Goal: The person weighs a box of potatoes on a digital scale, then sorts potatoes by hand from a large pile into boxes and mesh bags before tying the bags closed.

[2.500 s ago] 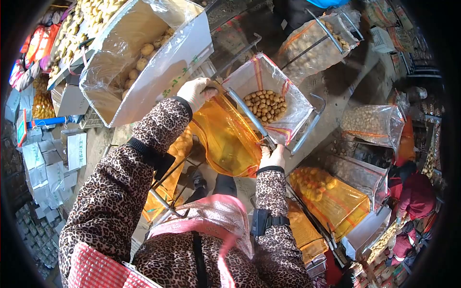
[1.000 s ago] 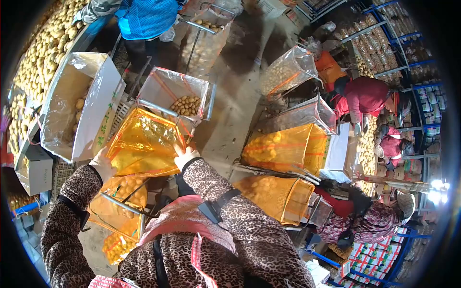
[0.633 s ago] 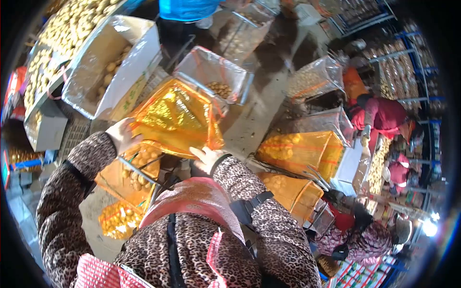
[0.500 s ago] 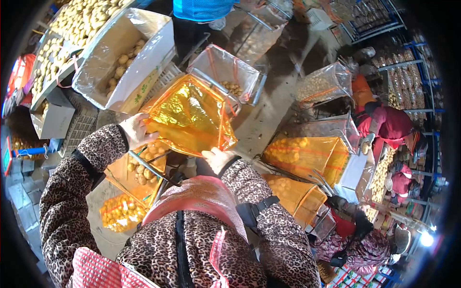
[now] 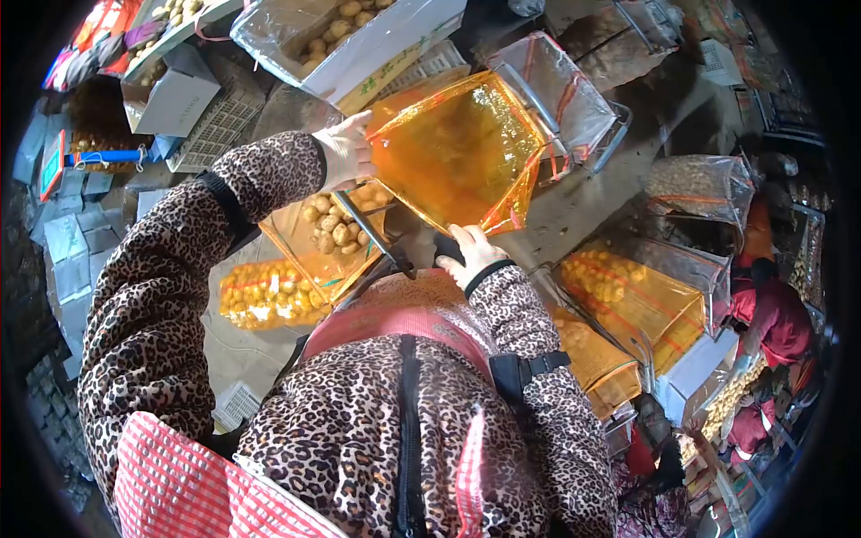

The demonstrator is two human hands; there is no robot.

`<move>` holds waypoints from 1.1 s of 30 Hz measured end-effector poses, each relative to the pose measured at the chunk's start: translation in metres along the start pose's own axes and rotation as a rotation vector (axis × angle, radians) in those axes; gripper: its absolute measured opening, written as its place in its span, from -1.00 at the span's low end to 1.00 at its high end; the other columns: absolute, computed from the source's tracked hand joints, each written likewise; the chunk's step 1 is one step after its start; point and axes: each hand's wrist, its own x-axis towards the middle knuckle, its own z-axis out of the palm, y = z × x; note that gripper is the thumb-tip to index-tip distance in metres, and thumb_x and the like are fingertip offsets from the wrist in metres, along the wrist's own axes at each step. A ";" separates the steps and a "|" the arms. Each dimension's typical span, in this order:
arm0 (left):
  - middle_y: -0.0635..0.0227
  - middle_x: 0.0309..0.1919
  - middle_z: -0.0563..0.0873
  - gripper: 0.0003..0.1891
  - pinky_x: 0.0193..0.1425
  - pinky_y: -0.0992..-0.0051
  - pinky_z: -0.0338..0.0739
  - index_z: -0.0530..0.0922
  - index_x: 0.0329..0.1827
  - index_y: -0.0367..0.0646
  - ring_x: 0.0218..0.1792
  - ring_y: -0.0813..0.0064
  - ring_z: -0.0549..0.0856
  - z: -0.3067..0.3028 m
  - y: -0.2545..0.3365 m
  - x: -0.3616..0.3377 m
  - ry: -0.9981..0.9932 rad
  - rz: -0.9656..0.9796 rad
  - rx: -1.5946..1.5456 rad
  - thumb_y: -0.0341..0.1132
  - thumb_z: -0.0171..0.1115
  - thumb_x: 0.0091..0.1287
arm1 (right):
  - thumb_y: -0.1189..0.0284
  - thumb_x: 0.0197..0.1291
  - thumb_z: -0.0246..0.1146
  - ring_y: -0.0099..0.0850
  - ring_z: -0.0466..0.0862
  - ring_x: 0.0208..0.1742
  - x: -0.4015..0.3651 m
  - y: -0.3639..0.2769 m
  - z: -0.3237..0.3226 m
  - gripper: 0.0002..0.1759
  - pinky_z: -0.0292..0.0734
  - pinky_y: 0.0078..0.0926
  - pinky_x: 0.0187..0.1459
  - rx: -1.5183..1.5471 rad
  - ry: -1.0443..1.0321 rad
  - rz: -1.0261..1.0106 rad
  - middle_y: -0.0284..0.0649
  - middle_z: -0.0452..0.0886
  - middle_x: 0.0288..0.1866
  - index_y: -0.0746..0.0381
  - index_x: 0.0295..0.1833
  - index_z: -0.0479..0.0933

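Observation:
An orange see-through bag (image 5: pixel 453 152) is spread open in front of me, its mouth facing up. My left hand (image 5: pixel 347 152) is at its left edge, gloved, with fingers closed on the rim. My right hand (image 5: pixel 468 254) is closed on the bag's near edge. Just below my left hand, an orange bag of potatoes (image 5: pixel 334 235) hangs open on a metal frame. Its filled lower part (image 5: pixel 269 294) lies to the left.
A lined white box of potatoes (image 5: pixel 395 49) stands ahead, beside a clear bag (image 5: pixel 560 90) on a metal frame. Filled orange bags (image 5: pixel 619 296) stand at right. Beyond them a co-worker (image 5: pixel 778 314) bends over. A grey carton (image 5: pixel 175 94) is at upper left.
The view has turned, so the surroundings sit further right and higher or lower. The orange bag is still stretched between my hands, with its mouth more openly facing me.

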 end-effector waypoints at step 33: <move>0.54 -0.02 0.55 -0.43 0.50 -0.11 -0.05 0.49 -0.22 0.07 0.31 0.36 0.38 0.012 -0.019 -0.021 0.011 -0.162 0.043 0.15 0.38 -0.29 | 0.23 0.12 0.24 -0.06 0.59 0.04 0.028 -0.024 0.086 -0.41 0.53 -0.17 0.06 -0.013 0.124 -0.104 -0.09 0.33 0.30 0.21 0.24 0.32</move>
